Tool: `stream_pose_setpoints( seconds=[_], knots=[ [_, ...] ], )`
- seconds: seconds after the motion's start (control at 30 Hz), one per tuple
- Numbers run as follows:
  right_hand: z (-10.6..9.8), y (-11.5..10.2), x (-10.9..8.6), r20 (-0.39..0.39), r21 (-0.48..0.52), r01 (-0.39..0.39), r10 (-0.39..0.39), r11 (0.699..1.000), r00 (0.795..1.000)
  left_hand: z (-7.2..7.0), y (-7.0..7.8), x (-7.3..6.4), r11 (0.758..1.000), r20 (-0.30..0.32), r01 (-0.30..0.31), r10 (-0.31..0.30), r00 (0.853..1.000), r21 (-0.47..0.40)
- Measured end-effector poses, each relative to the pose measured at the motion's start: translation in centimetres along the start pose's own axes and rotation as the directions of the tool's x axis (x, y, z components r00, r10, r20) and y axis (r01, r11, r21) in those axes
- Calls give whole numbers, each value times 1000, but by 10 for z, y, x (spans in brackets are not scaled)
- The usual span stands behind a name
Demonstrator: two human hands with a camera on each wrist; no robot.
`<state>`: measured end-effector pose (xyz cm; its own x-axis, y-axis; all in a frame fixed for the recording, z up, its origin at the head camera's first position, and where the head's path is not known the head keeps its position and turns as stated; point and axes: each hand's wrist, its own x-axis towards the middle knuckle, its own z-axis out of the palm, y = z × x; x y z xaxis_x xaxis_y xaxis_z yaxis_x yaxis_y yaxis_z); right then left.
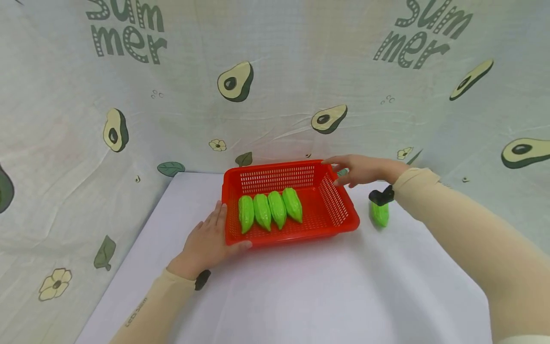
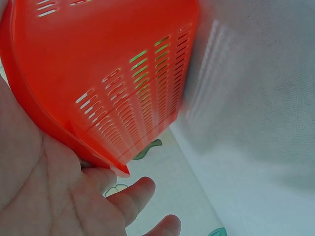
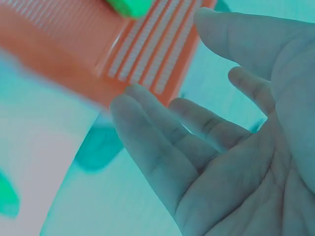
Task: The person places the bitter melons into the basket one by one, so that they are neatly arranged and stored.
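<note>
A red plastic basket (image 1: 296,236) with slotted walls sits on the white table. Inside, towards its left half, several light green, ridged, elongated fruits (image 1: 262,211) lie side by side. My left hand (image 1: 207,243) rests against the basket's left end, fingers extended along the rim and thumb by the front left corner. In the left wrist view, the palm (image 2: 44,191) lies along the basket's rim. Over the back right corner reaches my right hand (image 1: 363,170), its fingers spread and nothing in them. Another green ridged fruit (image 1: 380,217) lies outside the basket, partly hidden behind the right wrist.
White cloth covers the table (image 1: 279,296). A pale curtain (image 1: 275,86) printed with avocados, leaves and lettering hangs close behind the basket and along both sides. Dark bands (image 1: 382,195) are worn at the wrists.
</note>
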<state>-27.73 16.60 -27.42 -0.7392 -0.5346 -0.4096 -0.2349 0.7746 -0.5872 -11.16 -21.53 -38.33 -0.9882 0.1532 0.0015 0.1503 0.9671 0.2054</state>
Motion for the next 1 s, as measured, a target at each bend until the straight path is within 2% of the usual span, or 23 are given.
stream_pose_setpoints(
  seconds=[0.27,0.47,0.73,1.0],
  knots=[
    [-13,54,-60,-32,-16,-26,25,1000,999,1,-1,0,1000,-7,-9,9,1000,0],
    [-10,93,-89,-61,15,-55,55,998,997,1,-1,1,1000,-18,-14,14,1000,0],
    [3,127,-108,-97,71,-78,84,994,992,2,0,1,1000,-23,-18,18,1000,7],
    [18,150,-101,-115,43,-110,114,993,987,1,0,1,1000,-13,-10,10,1000,12]
  ],
)
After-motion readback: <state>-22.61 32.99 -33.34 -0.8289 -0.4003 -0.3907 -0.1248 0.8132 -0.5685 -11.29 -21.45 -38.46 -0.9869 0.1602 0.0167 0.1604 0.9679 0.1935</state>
